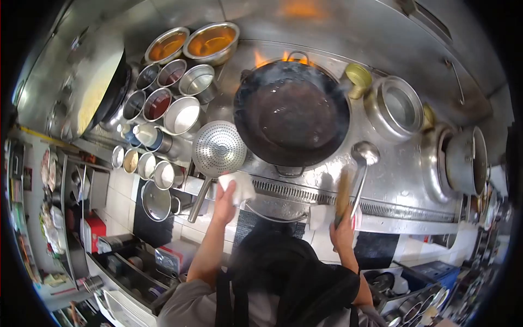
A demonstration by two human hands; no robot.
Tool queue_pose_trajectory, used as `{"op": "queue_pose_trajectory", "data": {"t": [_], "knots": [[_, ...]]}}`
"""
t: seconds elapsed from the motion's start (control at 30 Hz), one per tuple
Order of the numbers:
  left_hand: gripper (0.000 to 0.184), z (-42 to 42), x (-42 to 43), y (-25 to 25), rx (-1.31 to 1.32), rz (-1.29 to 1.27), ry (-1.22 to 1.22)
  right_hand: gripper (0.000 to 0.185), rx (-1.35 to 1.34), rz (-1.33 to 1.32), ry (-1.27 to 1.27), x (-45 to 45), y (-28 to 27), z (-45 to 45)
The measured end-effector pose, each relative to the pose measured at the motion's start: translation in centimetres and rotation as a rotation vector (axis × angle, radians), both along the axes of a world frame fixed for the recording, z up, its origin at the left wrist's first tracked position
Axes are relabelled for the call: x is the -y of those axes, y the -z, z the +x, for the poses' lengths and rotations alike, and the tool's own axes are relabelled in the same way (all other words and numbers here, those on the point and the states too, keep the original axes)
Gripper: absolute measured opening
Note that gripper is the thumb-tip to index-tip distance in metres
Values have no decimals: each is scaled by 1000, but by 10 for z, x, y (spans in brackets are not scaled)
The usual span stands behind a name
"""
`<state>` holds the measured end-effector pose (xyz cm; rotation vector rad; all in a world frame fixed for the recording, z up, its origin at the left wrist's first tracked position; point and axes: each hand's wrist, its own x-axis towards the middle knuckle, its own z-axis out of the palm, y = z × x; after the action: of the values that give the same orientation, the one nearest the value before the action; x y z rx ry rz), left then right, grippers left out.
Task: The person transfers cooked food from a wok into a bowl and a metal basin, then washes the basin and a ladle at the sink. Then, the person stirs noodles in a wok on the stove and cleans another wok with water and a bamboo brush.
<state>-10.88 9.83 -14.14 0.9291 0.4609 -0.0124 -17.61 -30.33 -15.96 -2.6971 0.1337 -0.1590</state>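
Observation:
My left hand (pixel 225 199) is closed on a folded white cloth (pixel 238 188), just below the perforated strainer (pixel 219 146) and beside its handle. My right hand (pixel 342 234) grips the lower end of a wooden-looking tool (pixel 342 193) near the front edge of the stove. A steel ladle (pixel 365 154) lies beside that tool, its handle running down close to my right hand. Between and beyond my hands, a large black wok (pixel 292 113) sits over orange flames, with smoke above its dark, shiny inside.
Left of the wok stand several steel containers (pixel 182 114) and two bowls of amber liquid (pixel 211 42). On its right are a steel pot (pixel 400 106), a yellowish can (pixel 357 77) and a deep pot (pixel 467 161). Another wok (pixel 103 90) stands far left.

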Motion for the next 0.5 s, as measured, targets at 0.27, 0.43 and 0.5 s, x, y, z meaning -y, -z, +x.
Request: {"op": "queue_pose_trajectory", "data": {"t": [0.27, 0.43, 0.5], "knots": [[63, 49, 44, 9, -198, -561, 369, 91, -363, -157, 27, -11, 3, 4], [48, 73, 85, 9, -307, -545, 334, 66, -70, 195, 103, -17, -76, 69], [27, 81, 109, 21, -277, -535, 227, 63, 6, 198, -27, -45, -136, 120]]}}
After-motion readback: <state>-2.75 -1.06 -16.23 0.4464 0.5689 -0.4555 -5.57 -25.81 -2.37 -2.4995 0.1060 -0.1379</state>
